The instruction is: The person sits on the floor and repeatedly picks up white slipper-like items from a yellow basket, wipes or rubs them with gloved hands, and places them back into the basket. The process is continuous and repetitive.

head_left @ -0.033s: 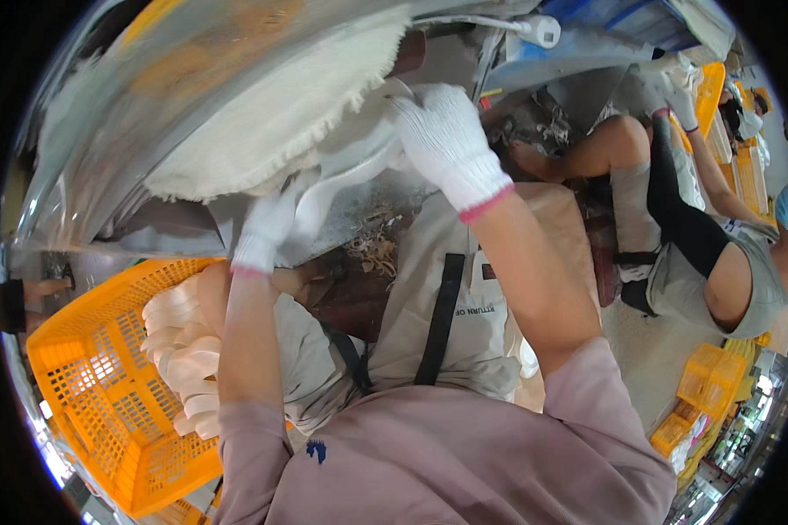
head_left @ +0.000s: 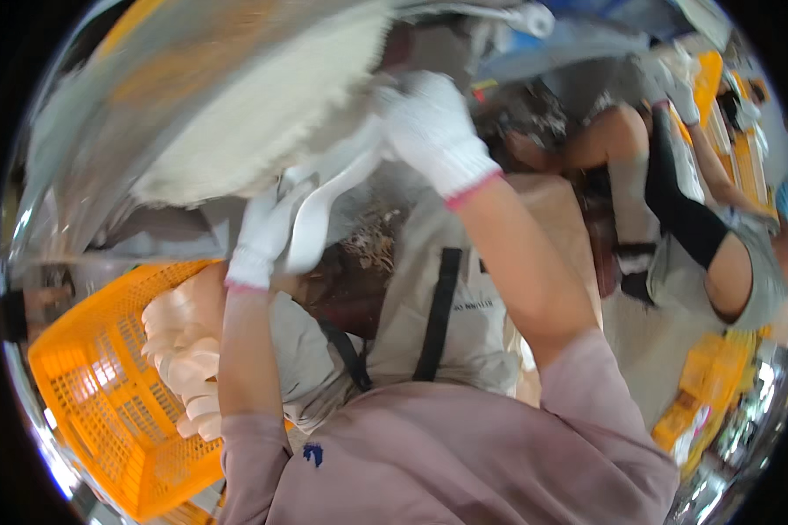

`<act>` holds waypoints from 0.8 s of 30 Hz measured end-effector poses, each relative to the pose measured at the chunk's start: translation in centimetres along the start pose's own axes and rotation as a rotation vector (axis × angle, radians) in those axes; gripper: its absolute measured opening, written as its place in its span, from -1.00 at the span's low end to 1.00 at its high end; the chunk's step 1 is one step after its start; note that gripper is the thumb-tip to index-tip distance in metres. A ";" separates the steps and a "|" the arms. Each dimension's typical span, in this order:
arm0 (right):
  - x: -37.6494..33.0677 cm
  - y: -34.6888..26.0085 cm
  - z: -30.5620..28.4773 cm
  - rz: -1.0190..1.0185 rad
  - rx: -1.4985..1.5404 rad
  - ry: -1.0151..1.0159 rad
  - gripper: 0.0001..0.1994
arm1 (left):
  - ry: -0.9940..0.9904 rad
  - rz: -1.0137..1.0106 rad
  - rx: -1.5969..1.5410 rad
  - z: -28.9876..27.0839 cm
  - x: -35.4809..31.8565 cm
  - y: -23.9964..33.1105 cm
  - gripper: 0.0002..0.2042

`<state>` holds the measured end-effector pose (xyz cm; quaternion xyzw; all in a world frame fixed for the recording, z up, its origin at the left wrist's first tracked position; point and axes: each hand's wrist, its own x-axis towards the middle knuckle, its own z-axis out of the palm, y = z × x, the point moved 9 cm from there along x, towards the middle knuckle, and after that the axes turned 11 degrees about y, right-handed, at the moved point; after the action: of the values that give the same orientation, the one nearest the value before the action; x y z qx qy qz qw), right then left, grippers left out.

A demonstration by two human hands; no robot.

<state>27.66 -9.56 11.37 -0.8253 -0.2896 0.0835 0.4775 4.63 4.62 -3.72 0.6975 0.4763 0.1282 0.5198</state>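
A white, curved, strip-like piece (head_left: 317, 217) stretches between my two hands, one rounded end hanging down. My right hand (head_left: 429, 131), in a white knit glove with a pink cuff, is closed on its upper end; the fingertips are partly hidden. My left hand (head_left: 267, 229), gloved alike, is closed on the piece lower down, its fingers blurred. Just beyond the hands is a large cream cloth buffing wheel (head_left: 271, 105) with a frayed edge. Blur hides whether the piece touches it.
An orange plastic basket (head_left: 105, 376) at left holds several stacked cream curved pieces (head_left: 184, 350). Shreds of scrap (head_left: 372, 241) lie below my hands. Another person (head_left: 718, 236) sits at right with a gloved hand raised. Orange crates (head_left: 709, 376) stand behind that person.
Both hands and the piece have shifted slightly left; its rounded end now hangs lower and shows more fully. The view is more blurred.
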 end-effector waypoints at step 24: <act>-1.9 0.0 -0.4 0.084 0.029 0.055 -0.39 | -0.049 0.171 -0.393 6.9 -4.3 7.9 -0.65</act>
<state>26.28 -10.94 11.34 -0.8317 -0.2405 0.0850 0.4931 11.24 -3.03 1.46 0.6237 0.3683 0.2451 0.6445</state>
